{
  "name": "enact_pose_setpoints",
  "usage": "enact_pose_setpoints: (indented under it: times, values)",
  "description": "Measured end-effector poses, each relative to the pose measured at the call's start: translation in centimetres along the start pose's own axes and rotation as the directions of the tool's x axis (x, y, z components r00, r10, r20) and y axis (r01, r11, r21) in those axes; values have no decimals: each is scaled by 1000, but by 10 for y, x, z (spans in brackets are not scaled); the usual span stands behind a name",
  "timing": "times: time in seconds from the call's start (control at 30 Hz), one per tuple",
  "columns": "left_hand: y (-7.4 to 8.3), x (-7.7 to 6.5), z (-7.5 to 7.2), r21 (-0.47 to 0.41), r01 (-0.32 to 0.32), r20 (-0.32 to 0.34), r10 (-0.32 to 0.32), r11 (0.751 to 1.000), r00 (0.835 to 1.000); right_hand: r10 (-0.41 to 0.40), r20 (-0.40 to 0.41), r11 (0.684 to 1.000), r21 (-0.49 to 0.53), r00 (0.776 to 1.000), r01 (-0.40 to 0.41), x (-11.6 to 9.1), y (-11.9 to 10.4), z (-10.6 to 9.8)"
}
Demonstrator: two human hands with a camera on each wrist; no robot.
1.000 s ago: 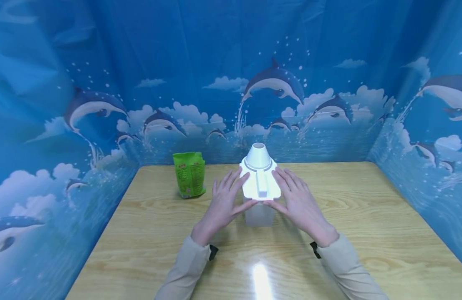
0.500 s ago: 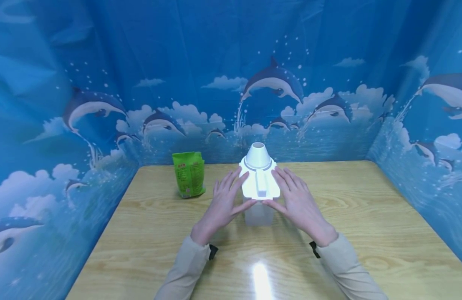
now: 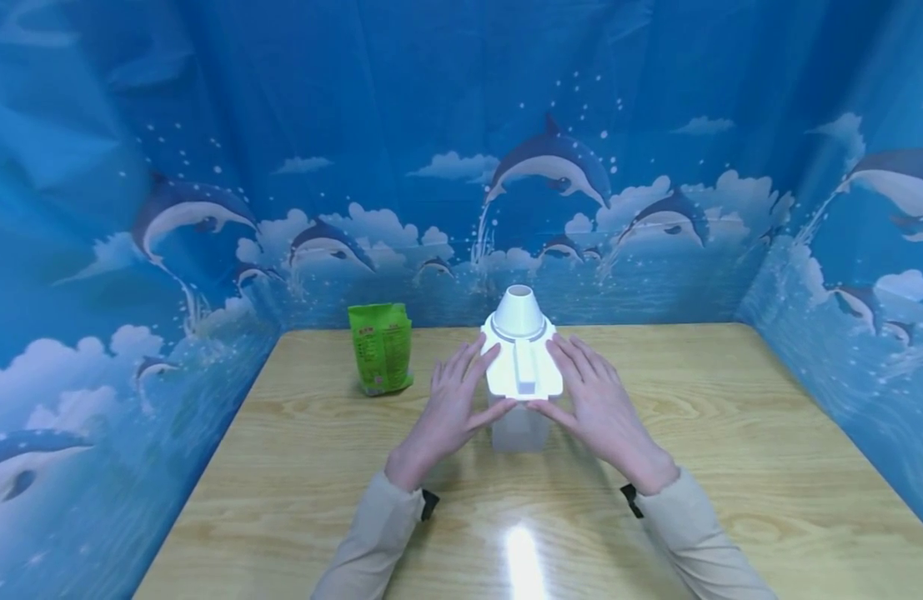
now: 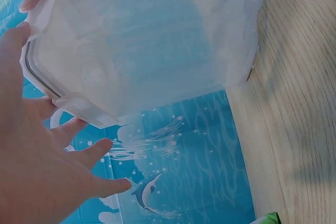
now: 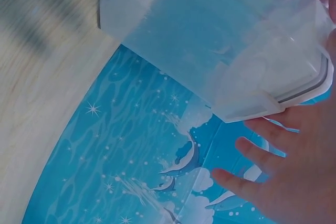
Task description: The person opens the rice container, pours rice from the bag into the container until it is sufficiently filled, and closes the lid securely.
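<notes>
A translucent plastic storage container [image 3: 519, 432] stands upright on the table, topped by a white lid [image 3: 545, 379] with a white cone-shaped piece [image 3: 518, 313] pointing up. My left hand [image 3: 448, 407] lies along the lid's left side, and my right hand [image 3: 602, 410] mirrors it on the right. Both thumbs reach the lid's front edge and almost meet. The fingers are spread and mostly straight, some touching the rim. In the left wrist view the lower fingers [image 4: 86, 156] extend past the container wall [image 4: 168, 40]. The right wrist view shows a flap on the lid beside the fingers [image 5: 262, 156].
A green printed bag [image 3: 382, 348] stands upright at the back left of the wooden table [image 3: 731, 467]. Blue dolphin-print sheeting [image 3: 401, 125] hangs behind the table and along both sides.
</notes>
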State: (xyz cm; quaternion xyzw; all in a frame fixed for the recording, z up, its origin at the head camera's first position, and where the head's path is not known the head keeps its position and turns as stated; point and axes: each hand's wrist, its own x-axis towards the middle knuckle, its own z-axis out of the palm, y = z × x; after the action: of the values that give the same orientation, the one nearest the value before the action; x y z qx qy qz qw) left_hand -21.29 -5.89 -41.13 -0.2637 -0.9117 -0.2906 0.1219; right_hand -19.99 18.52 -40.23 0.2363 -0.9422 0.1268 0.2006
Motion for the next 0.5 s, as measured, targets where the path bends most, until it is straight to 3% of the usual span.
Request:
enact_pose_setpoints:
  times: [0.33,0.5]
  values:
    - [0,0,0,-20,-3,-4,3,1000,1000,-128,-125,992,-21,984,127,6,0,-4]
    - [-2,0,1,-16,-1,2,1,1000,1000,-202,-128,979,-47,971,198,11,-5,-2]
